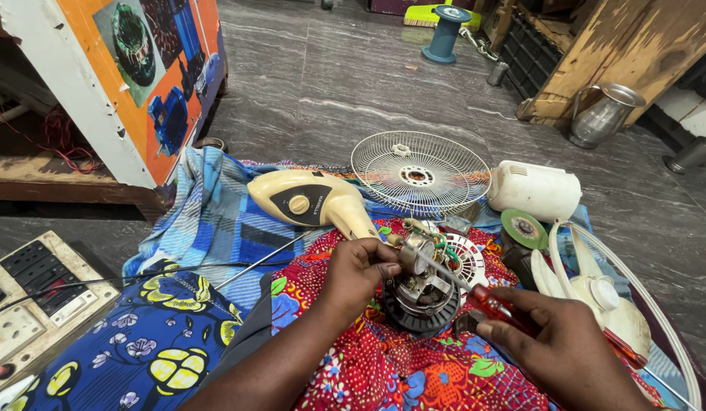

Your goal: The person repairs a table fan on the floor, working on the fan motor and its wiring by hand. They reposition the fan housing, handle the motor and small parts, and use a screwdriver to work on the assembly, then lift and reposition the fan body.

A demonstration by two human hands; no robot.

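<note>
Motor (pixel 423 293): heavy, rigid, loose wires fragile; I'd take it by the dark rim. My left hand (pixel 360 270) pinches its top; right hand (pixel 554 346) clasps the screwdriver (pixel 490 303).

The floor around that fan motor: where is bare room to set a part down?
Bare grey floor lies beyond the wire grille, toward the blue spool. The blue checked cloth left of the cream housing is free. Crowded: around the motor, both hands, and the blades at right.

Grey streaked stone floor (pixel 353 84) under even light; an orange-fronted cabinet (pixel 132 84) stands at left, a worn wooden crate (pixel 619 53) at upper right.
</note>
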